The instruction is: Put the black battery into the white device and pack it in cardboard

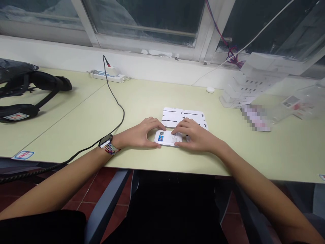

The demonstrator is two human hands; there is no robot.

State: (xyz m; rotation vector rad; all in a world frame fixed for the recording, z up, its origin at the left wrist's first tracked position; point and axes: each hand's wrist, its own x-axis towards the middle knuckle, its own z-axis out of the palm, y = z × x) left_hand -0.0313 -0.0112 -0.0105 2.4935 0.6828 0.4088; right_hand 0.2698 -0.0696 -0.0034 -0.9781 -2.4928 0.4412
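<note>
Small white box lies flat on the desk, near the front edge, between both hands. Left hand is half closed on the box's left end, fingers curled over the top and thumb at the near side. Right hand grips the right end likewise, fingertips on the printed top face. Flat white card blanks lie just behind the box, partly covered by the right fingers. Black cable runs left of the left hand to a power strip. Black bag sits well apart, far left.
</note>
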